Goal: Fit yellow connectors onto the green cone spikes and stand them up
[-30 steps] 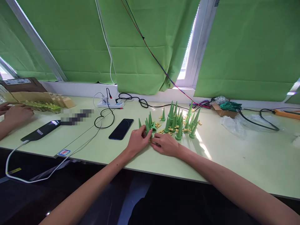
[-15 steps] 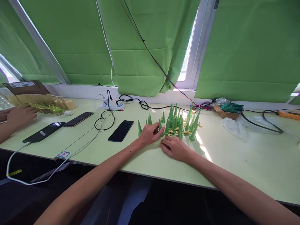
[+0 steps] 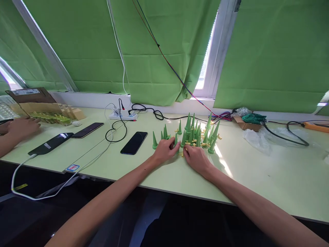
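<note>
Several green pointed cones (image 3: 189, 125) stand upright in a cluster on the table, with small pale yellow pieces (image 3: 205, 144) scattered among their bases. At the cluster's left side, my left hand (image 3: 166, 151) is closed around a green cone (image 3: 175, 139), gripped between thumb and fingers. My right hand (image 3: 198, 159) rests at the near edge of the cluster. Its fingertips are pinched at a small yellow piece (image 3: 187, 145), partly hidden by them. Another yellow piece (image 3: 181, 154) lies between my hands, and a lone cone (image 3: 154, 141) stands left of my left hand.
A black phone (image 3: 134, 143) lies left of my hands, with two more dark devices beyond. Cables run from a power strip (image 3: 123, 117) along the wall. At far left, another person's hand (image 3: 24, 127) is beside a cardboard box (image 3: 48, 109). Plastic bags (image 3: 257, 140) lie right.
My right hand has moved forward and right, its fingertips reaching into the yellow pieces. My left hand stays at its cone. The view has shifted slightly.
</note>
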A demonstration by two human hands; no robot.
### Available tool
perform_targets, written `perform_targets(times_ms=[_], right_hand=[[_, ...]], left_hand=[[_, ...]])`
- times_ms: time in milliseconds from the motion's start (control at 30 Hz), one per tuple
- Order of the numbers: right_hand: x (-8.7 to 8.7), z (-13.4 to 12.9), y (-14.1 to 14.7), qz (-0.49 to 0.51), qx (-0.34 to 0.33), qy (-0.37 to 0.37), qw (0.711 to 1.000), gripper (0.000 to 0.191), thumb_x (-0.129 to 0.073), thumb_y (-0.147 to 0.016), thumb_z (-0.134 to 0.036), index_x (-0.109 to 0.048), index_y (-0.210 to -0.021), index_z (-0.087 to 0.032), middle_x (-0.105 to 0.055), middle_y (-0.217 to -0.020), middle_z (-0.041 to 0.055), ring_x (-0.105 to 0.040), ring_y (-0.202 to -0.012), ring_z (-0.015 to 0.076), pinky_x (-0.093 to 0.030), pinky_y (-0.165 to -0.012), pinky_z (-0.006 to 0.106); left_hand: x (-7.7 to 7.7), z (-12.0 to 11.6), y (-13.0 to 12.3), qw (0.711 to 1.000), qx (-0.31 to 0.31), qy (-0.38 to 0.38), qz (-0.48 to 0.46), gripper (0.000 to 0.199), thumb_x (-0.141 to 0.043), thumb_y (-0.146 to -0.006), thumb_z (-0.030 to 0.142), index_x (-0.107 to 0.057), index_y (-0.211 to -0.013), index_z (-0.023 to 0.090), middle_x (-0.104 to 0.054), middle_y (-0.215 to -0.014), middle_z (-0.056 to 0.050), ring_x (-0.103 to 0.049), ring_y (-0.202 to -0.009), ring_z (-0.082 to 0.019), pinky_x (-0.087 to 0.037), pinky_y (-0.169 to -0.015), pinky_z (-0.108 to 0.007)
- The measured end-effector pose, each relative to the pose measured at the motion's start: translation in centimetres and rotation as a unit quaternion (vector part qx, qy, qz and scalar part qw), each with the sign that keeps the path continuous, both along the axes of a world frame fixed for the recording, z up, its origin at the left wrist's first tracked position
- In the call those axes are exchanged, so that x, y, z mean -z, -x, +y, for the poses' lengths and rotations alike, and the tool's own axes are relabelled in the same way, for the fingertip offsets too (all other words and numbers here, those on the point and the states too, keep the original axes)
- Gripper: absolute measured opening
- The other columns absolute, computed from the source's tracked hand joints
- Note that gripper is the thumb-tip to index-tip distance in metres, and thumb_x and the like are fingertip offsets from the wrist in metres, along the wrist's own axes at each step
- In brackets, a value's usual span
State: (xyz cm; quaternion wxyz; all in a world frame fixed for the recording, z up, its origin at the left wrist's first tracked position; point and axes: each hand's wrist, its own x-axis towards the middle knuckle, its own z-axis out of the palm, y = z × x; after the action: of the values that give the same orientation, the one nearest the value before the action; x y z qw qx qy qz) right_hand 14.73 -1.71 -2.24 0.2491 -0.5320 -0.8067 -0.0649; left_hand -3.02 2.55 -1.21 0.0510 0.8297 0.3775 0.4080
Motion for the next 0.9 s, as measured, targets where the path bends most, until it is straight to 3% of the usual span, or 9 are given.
perform_targets(times_ms=[300,500,600,733,900], right_hand=[[-0.6,-0.2,-0.1,0.025,0.045,0.064,0.997,0.03,-0.043,-0.099,-0.023,-0.06,-0.119,-0.011,-0.074,-0.086,0.0111,-0.071,-0.076,0.024,-0.041,-0.063,0.029],[-1.0,-0.4,-0.1,0.001,0.063,0.107,0.992,0.032,-0.044,-0.097,-0.02,-0.059,-0.123,-0.01,-0.074,-0.092,0.0143,-0.071,-0.081,0.0251,-0.041,-0.064,0.029],[-1.2,-0.5,-0.1,-0.003,0.066,0.111,0.992,0.031,-0.044,-0.096,-0.019,-0.06,-0.121,-0.01,-0.074,-0.091,0.0138,-0.07,-0.081,0.0249,-0.04,-0.063,0.029],[-1.1,-0.4,-0.2,-0.003,0.067,0.113,0.991,0.024,-0.044,-0.095,-0.019,-0.064,-0.107,-0.012,-0.072,-0.084,0.0123,-0.069,-0.077,0.0244,-0.037,-0.059,0.029],[-0.9,-0.1,-0.4,0.013,0.054,0.117,0.992,0.021,-0.046,-0.094,-0.02,-0.064,-0.103,-0.013,-0.072,-0.084,0.0116,-0.069,-0.077,0.0241,-0.037,-0.061,0.029]], left_hand=[[0.0,-0.6,-0.1,0.993,0.1,0.04,0.036,0.035,-0.054,-0.089,0.036,-0.042,-0.061,0.018,-0.038,-0.046,0.006,-0.036,-0.043,-0.007,-0.029,-0.049,-0.024],[0.0,-0.6,-0.5,0.99,0.107,0.075,0.05,0.039,-0.052,-0.093,0.042,-0.051,-0.062,0.017,-0.047,-0.049,0.004,-0.038,-0.043,-0.007,-0.029,-0.05,-0.024],[-0.1,-0.5,-0.6,0.991,0.093,0.086,0.039,0.043,-0.051,-0.094,0.046,-0.052,-0.062,0.016,-0.054,-0.056,0.003,-0.04,-0.045,-0.007,-0.03,-0.051,-0.025],[-0.3,-0.6,-0.6,0.992,0.081,0.089,0.043,0.045,-0.052,-0.092,0.049,-0.046,-0.06,0.018,-0.047,-0.051,0.004,-0.041,-0.046,-0.009,-0.029,-0.051,-0.026],[-0.5,-0.9,-0.4,0.988,0.119,0.079,0.059,0.035,-0.056,-0.088,0.038,-0.042,-0.063,0.019,-0.045,-0.051,0.005,-0.042,-0.048,-0.009,-0.03,-0.052,-0.025]])
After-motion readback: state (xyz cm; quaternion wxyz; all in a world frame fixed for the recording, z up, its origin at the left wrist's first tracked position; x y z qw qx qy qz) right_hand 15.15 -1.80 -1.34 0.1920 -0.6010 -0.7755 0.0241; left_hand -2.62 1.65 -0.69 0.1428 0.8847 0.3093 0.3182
